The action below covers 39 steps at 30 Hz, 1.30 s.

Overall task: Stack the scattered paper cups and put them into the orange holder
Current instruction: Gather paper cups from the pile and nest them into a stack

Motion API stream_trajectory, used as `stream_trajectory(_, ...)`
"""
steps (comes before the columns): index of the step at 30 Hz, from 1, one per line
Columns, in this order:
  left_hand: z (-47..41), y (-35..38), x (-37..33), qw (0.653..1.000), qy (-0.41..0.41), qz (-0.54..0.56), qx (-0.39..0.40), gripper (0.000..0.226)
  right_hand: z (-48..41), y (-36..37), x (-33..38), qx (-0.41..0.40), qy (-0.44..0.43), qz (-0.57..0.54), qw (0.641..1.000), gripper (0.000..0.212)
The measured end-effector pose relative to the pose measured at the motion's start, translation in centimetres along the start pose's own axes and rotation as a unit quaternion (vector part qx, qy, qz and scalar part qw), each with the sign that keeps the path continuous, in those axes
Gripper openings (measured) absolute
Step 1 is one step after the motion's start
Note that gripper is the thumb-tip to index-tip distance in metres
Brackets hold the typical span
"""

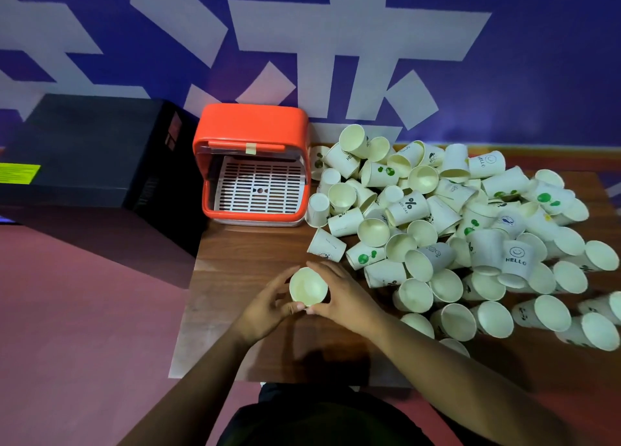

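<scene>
Head view: you're holding one paper cup point(308, 285) between both hands, mouth facing up toward the camera, over the near-left part of the wooden table point(248, 244). Your left hand point(268, 306) is curling around the cup's left side, fingers part closed, thumb tip pressing near the cup's lower rim. Your right hand point(342, 294) is wrapping the right side, fingers bent over the top edge, thumb meeting the left thumb just under the cup. Can't tell if it's a single cup or a few nested.

The orange holder point(250, 123) is sitting at the table's far-left corner, against the blue-and-white wall point(504, 59), its front open toward you. A white slotted tray point(260, 187) is showing inside, with no cups on it. The holder is well apart from your hands.

The pile of loose cups point(453, 220) is covering the right half of the table, lying on their sides and upside down, some printed "HELLO" or with green dots. Its left edge is touching the holder's right wall; its near edge is lying just beside your right hand.

A black box point(84, 150) is sitting left of the holder.
</scene>
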<state>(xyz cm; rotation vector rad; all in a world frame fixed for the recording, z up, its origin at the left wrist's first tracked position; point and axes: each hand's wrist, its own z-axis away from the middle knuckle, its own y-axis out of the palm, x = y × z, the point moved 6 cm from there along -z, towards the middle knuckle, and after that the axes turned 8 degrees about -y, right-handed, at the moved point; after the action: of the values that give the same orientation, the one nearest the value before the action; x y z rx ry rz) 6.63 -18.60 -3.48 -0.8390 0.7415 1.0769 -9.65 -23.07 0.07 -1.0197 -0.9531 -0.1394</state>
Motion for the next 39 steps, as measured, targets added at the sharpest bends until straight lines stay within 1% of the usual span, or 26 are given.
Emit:
stream_trajectory(1, -0.2, 0.1, 0.2, 1.0, -0.002, -0.005, 0.001, 0.068, 0.0, -0.3, -0.5, 0.004, 0.02, -0.022, 1.0, 0.083)
stream_trajectory(2, -0.4, 0.2, 0.3, 1.0, -0.001, -0.009, 0.002, 0.068, 0.0, -1.0, -1.2, -0.012, 0.042, -0.037, 0.998, 0.076)
stream_trajectory(3, -0.5, 0.3, 0.4, 1.0, 0.0, -0.012, 0.003, 0.068, -0.1, -2.0, -2.2, -0.047, 0.067, -0.037, 0.996, 0.066)
stream_trajectory(4, -0.7, 0.3, 0.3, 1.0, 0.002, -0.013, 0.003, 0.068, -0.1, -3.4, -3.1, -0.093, 0.09, -0.013, 0.991, 0.056)
stream_trajectory(6, -1.0, 0.4, 0.1, 1.0, 0.004, -0.01, -0.001, 0.067, -0.1, -6.4, -4.7, -0.171, 0.122, 0.095, 0.973, 0.04)
stream_trajectory(7, -1.1, 0.5, -0.1, 1.0, 0.006, -0.009, -0.003, 0.067, -0.1, -7.6, -5.3, -0.191, 0.126, 0.156, 0.961, 0.035)
stream_trajectory(9, -1.4, 0.6, -0.6, 1.0, 0.011, -0.01, -0.006, 0.067, -0.7, -9.0, -6.2, -0.209, 0.118, 0.267, 0.933, 0.033)
stream_trajectory(10, -1.7, 0.7, -0.8, 1.0, 0.014, -0.009, -0.005, 0.066, -1.1, -9.6, -6.6, -0.213, 0.117, 0.305, 0.921, 0.034)
stream_trajectory(12, -2.0, 0.8, -1.2, 1.0, 0.02, -0.005, -0.009, 0.066, -2.0, -10.4, -7.3, -0.224, 0.125, 0.34, 0.905, 0.034)
stream_trajectory(16, -2.7, 0.9, -1.7, 1.0, 0.026, 0.003, -0.015, 0.065, -3.6, -11.1, -8.9, -0.206, 0.165, 0.363, 0.893, 0.017)
stream_trajectory(18, -3.1, 1.0, -1.7, 1.0, 0.023, 0.008, -0.012, 0.066, -4.1, -11.0, -9.5, -0.192, 0.173, 0.358, 0.897, 0.014)
stream_trajectory(20, -3.3, 1.0, -1.5, 1.0, 0.015, 0.012, -0.01, 0.068, -4.3, -11.1, -9.7, -0.203, 0.169, 0.346, 0.9, 0.014)
stream_trajectory(22, -3.5, 1.0, -1.3, 1.0, 0.011, 0.012, -0.011, 0.069, -4.4, -11.7, -9.1, -0.238, 0.155, 0.318, 0.904, 0.012)
stream_trajectory(25, -3.8, 1.2, -1.1, 1.0, 0.011, 0.017, -0.017, 0.07, -4.0, -13.1, -7.0, -0.323, 0.113, 0.258, 0.903, 0.004)
stream_trajectory(27, -3.9, 1.2, -1.2, 0.999, 0.012, 0.022, -0.024, 0.069, -3.4, -14.0, -5.3, -0.361, 0.1, 0.183, 0.909, 0.009)
stream_trajectory(29, -4.0, 1.2, -1.2, 0.999, 0.01, 0.027, -0.033, 0.069, -2.9, -14.3, -3.6, -0.35, 0.072, 0.111, 0.927, 0.013)
stream_trajectory(31, -4.1, 1.2, -1.3, 0.999, 0.009, 0.024, -0.035, 0.071, -2.6, -13.7, -2.3, -0.293, 0.052, 0.067, 0.952, 0.015)
stream_trajectory(33, -4.2, 1.3, -1.2, 0.999, 0.01, 0.017, -0.026, 0.074, -2.3, -12.5, -1.6, -0.229, 0.055, 0.033, 0.971, 0.016)
stream_trajectory(36, -4.4, 1.4, -0.9, 1.0, 0.017, 0.001, -0.006, 0.082, -2.1, -10.4, -1.9, -0.182, 0.059, 0.042, 0.981, 0.017)
stream_trajectory(37, -4.5, 1.5, -0.7, 1.0, 0.015, 0.001, 0.002, 0.085, -2.1, -9.8, -1.9, -0.178, 0.055, 0.061, 0.981, 0.017)
stream_trajectory(39, -4.6, 1.6, -0.2, 1.0, 0.009, -0.002, 0.013, 0.086, -2.2, -8.5, -1.6, -0.185, 0.018, 0.127, 0.974, 0.021)
